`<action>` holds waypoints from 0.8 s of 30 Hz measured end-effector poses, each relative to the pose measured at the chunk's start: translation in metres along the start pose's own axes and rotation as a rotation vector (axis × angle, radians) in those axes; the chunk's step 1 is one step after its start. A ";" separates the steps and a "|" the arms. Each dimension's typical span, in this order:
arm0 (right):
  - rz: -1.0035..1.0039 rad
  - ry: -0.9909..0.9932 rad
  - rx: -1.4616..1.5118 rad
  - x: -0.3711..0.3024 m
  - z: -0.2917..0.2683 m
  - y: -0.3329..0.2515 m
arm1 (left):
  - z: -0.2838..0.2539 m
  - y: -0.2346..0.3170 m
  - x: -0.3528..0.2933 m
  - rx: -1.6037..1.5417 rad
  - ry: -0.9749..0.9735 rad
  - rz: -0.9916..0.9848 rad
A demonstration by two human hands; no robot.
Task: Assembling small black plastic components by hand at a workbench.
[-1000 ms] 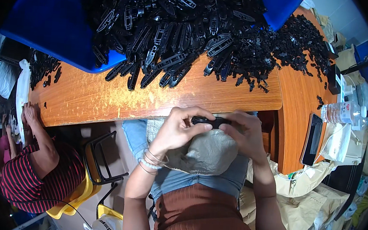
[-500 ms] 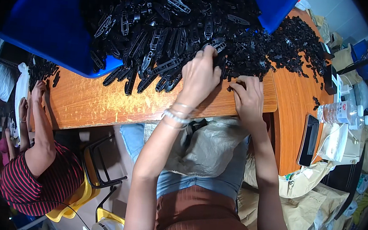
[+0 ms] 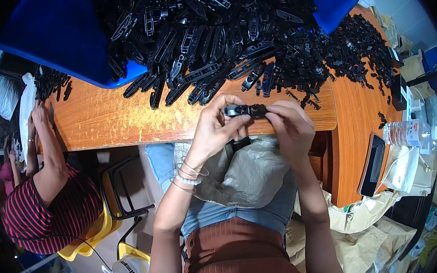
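My left hand (image 3: 214,128) is closed round a long black plastic part (image 3: 237,110) just over the table's front edge. Thumb and fingers of my right hand (image 3: 293,126) pinch the right end, where a small dark clip-like piece (image 3: 258,110) meets the long part; whether it is fitted in or only touching I cannot tell. Beyond my hands lies a heap of long, boat-shaped black plastic parts (image 3: 184,48), spilling from a blue bin (image 3: 56,28). To its right spreads a pile of small black pieces (image 3: 356,50).
A wooden table (image 3: 122,112) carries the piles. On the right are a phone (image 3: 371,165), plastic bottles (image 3: 403,133) and paper bags (image 3: 370,243). A grey woven sack (image 3: 246,175) covers my lap. At left, a person in a striped top (image 3: 51,210) works at the table.
Both hands have drawn back from the piles toward me and come together. The left now holds a long black part, and the right brings a small piece to its end.
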State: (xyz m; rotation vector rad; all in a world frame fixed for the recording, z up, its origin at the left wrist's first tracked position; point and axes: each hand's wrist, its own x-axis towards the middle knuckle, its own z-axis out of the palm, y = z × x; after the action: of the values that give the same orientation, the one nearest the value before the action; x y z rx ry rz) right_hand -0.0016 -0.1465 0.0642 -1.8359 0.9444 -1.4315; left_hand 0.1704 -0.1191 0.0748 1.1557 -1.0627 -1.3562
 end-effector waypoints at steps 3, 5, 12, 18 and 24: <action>-0.151 -0.120 -0.031 0.006 -0.003 -0.007 | -0.001 -0.001 -0.006 -0.005 -0.079 0.028; -0.175 -0.133 -0.099 0.005 -0.004 -0.009 | 0.001 -0.001 -0.008 -0.094 -0.087 0.032; -0.339 -0.207 -0.299 0.004 -0.012 -0.007 | 0.004 0.001 -0.012 -0.140 -0.040 0.005; 0.443 -0.247 0.064 -0.013 -0.012 -0.010 | 0.002 -0.001 -0.015 0.075 -0.035 0.026; 0.406 -0.573 0.101 -0.008 -0.036 -0.009 | -0.019 0.014 -0.016 0.253 -0.318 -0.058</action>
State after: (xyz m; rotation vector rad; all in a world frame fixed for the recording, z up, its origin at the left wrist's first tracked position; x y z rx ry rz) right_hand -0.0366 -0.1365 0.0756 -1.7108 0.8578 -0.6427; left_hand 0.1911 -0.1046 0.0871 1.1828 -1.4728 -1.5168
